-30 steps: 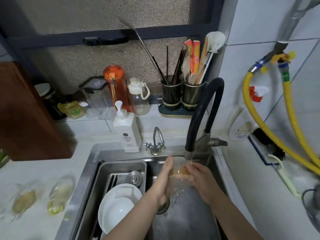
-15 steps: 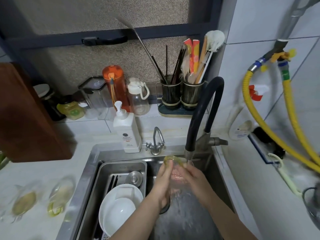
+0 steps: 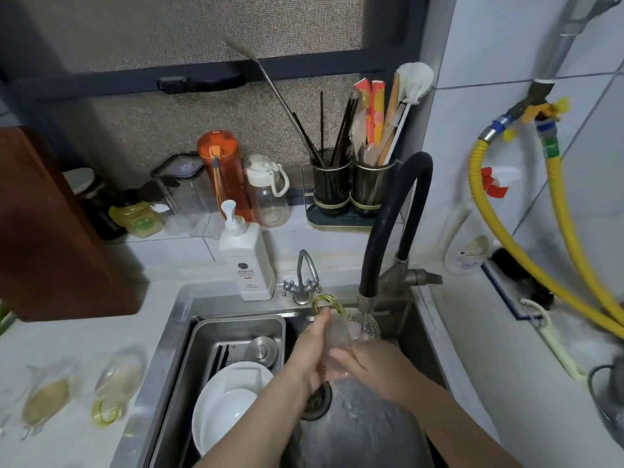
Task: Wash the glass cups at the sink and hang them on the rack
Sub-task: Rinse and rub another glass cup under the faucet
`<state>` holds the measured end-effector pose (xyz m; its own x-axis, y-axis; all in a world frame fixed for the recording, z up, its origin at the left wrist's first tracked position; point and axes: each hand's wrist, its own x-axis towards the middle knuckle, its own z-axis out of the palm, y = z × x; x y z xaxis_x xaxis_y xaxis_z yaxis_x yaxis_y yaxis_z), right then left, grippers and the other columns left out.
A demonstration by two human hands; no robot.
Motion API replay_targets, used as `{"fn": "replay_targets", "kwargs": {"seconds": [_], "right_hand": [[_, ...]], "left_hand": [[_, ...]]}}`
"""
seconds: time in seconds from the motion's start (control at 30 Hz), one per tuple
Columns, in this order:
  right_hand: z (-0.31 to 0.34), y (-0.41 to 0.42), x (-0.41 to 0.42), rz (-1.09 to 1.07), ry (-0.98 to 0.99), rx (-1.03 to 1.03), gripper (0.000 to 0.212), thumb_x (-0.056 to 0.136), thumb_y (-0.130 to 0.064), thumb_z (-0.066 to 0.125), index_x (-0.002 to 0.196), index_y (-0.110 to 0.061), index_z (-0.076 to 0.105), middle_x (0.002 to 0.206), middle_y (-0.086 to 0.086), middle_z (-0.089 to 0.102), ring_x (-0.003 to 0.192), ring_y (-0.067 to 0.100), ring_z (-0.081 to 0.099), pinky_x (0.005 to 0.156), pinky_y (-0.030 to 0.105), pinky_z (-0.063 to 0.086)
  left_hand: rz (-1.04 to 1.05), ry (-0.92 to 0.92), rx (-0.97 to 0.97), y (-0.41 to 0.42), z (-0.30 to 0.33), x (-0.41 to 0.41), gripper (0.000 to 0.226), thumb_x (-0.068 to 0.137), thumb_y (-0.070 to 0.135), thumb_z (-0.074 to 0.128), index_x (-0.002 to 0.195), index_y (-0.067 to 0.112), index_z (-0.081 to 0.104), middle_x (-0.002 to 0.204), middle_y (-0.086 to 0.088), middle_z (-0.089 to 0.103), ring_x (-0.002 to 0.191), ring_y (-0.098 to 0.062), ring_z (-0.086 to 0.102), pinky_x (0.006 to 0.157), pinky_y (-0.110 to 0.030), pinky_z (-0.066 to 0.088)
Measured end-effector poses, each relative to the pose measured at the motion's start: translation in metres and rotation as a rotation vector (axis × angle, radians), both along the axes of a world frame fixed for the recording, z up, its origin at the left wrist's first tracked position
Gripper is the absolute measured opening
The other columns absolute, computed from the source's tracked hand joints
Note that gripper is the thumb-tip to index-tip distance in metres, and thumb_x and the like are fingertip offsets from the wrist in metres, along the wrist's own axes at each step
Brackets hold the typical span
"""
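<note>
Steel sink (image 3: 169,373) edge runs diagonally down the left, back rim under the small chrome tap (image 3: 304,278) and soap dispenser (image 3: 244,261), right rim close against the tiled wall side. Left half of the basin is taken up by a metal tray (image 3: 236,329) with white bowls (image 3: 229,403) and a steel lid in it, so the open room is the right half, over the drain (image 3: 317,398) and wet basin floor. Black curved faucet (image 3: 395,214) arches over that space, spout just above and right of the hands, water running. Glass cup (image 3: 336,332) sits between both hands over the basin, tilted, its gold-tinted rim (image 3: 327,304) up toward the back wall, just left of the stream. Left hand (image 3: 312,349) wraps the cup's left side, fingers curled on it; right hand (image 3: 374,366) grips the lower end from the right, fingers curled round the base. Both hands touch the cup, forearms coming in from the bottom edge. On the counter left of the sink, two more glass cups (image 3: 116,386) lie blurred, well apart from the hands. Yellow hoses (image 3: 557,231) hang on the right wall, a utensil holder (image 3: 351,190) stands behind the faucet.
</note>
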<state>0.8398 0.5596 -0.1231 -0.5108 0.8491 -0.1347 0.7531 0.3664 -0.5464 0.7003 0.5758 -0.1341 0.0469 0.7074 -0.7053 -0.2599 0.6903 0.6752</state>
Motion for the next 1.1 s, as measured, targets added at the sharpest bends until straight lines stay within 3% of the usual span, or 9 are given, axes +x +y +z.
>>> {"fn": "replay_targets", "kwargs": {"seconds": [0.1, 0.23, 0.4, 0.57, 0.63, 0.7, 0.8, 0.97, 1.1], "right_hand": [[-0.003, 0.006, -0.001, -0.054, 0.032, 0.065, 0.056, 0.089, -0.059, 0.022, 0.109, -0.020, 0.057, 0.085, 0.005, 0.068, 0.077, 0.015, 0.065, 0.075, 0.036, 0.053], [-0.003, 0.013, -0.013, -0.113, 0.238, -0.265, 0.051, 0.091, -0.044, 0.039, 0.140, -0.031, 0.032, 0.127, -0.006, 0.061, 0.115, 0.011, 0.057, 0.099, 0.036, 0.046], [-0.006, 0.001, 0.001, -0.018, -0.029, -0.118, 0.048, 0.092, -0.059, 0.024, 0.098, -0.024, 0.056, 0.093, 0.005, 0.068, 0.087, 0.019, 0.064, 0.087, 0.041, 0.050], [0.000, 0.012, -0.007, -0.111, 0.270, -0.402, 0.061, 0.084, -0.046, 0.043, 0.141, -0.030, 0.029, 0.133, -0.007, 0.055, 0.122, 0.011, 0.051, 0.107, 0.038, 0.039], [0.005, 0.008, -0.007, -0.073, 0.327, -0.436, 0.044, 0.090, -0.032, 0.045, 0.133, -0.032, 0.037, 0.126, -0.018, 0.052, 0.123, 0.003, 0.048, 0.107, 0.027, 0.036], [0.005, -0.001, 0.001, 0.033, 0.155, -0.319, 0.018, 0.096, -0.027, 0.043, 0.112, -0.026, 0.050, 0.105, -0.015, 0.057, 0.112, 0.006, 0.056, 0.093, 0.023, 0.042], [0.004, 0.000, 0.015, 0.089, -0.067, -0.045, 0.031, 0.096, -0.043, 0.040, 0.095, -0.016, 0.054, 0.102, 0.000, 0.062, 0.116, 0.011, 0.052, 0.090, 0.033, 0.044], [0.010, 0.004, 0.011, -0.077, 0.510, -0.218, 0.012, 0.094, -0.018, 0.055, 0.106, -0.015, 0.057, 0.095, 0.001, 0.072, 0.087, 0.005, 0.069, 0.079, 0.020, 0.054], [-0.002, 0.001, 0.000, -0.313, 0.757, -0.312, 0.016, 0.097, -0.020, 0.049, 0.104, -0.013, 0.062, 0.079, -0.001, 0.071, 0.076, 0.007, 0.069, 0.074, 0.014, 0.048]], "left_hand": [[0.004, -0.018, -0.021, -0.003, 0.001, 0.005, 0.054, 0.086, 0.064, 0.050, 0.115, 0.020, 0.064, 0.107, -0.009, 0.072, 0.098, -0.026, 0.069, 0.066, -0.041, 0.058], [-0.022, -0.021, -0.017, -0.002, 0.001, 0.005, 0.055, 0.088, 0.063, 0.046, 0.113, 0.017, 0.065, 0.102, -0.008, 0.071, 0.094, -0.023, 0.067, 0.066, -0.037, 0.057], [-0.029, -0.029, -0.076, -0.004, -0.001, 0.000, 0.057, 0.087, 0.064, 0.048, 0.118, 0.018, 0.062, 0.106, -0.010, 0.071, 0.090, -0.025, 0.068, 0.059, -0.037, 0.057], [-0.018, -0.014, -0.076, -0.004, -0.004, 0.009, 0.054, 0.087, 0.063, 0.049, 0.111, 0.017, 0.063, 0.105, -0.011, 0.068, 0.097, -0.027, 0.067, 0.072, -0.046, 0.059], [-0.042, 0.007, -0.061, 0.001, -0.003, 0.004, 0.053, 0.088, 0.062, 0.048, 0.107, 0.015, 0.062, 0.092, -0.008, 0.068, 0.085, -0.024, 0.067, 0.065, -0.041, 0.058], [-0.072, 0.031, -0.078, 0.005, -0.001, -0.003, 0.059, 0.085, 0.065, 0.050, 0.114, 0.015, 0.061, 0.093, -0.008, 0.071, 0.082, -0.024, 0.069, 0.061, -0.039, 0.058], [-0.089, 0.001, -0.101, 0.006, -0.003, -0.007, 0.067, 0.081, 0.071, 0.050, 0.123, 0.019, 0.059, 0.114, -0.013, 0.069, 0.098, -0.030, 0.069, 0.068, -0.044, 0.059], [-0.062, -0.103, 0.006, 0.004, -0.004, -0.012, 0.071, 0.084, 0.075, 0.040, 0.124, 0.020, 0.059, 0.101, -0.006, 0.072, 0.080, -0.021, 0.071, 0.076, -0.038, 0.054], [0.011, -0.188, 0.237, -0.009, -0.009, -0.008, 0.060, 0.075, 0.051, 0.073, 0.127, 0.029, 0.053, 0.105, -0.005, 0.070, 0.088, -0.019, 0.070, 0.078, -0.040, 0.056]]}}
